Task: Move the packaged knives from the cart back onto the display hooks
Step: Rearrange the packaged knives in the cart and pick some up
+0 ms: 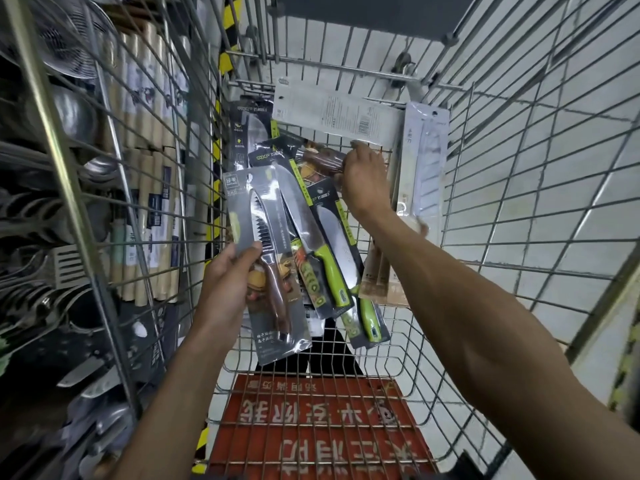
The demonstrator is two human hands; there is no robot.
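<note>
The wire cart (485,216) fills the view, with packaged knives heaped from centre toward 12 o'clock. The left hand (225,289), at 8 o'clock of the heap, holds a grey-carded serrated knife (266,258) with a brown handle, thumb on the front, fingers hidden behind. Beside it lie two green-handled knives (329,268). At 1 o'clock the right hand (363,178) closes on a brown-handled pack (318,161), mostly hidden and blurred.

- A shop, in its kitchenware aisle.
- Wire-mesh metal shopping cart (519,188) with red printed seat flap (318,420).
- Carded retail knife packages (268,258) with barcodes.
- Shelves of steel ladles and strainers (52,188) alongside.
- Pale tiled floor (554,140).
</note>
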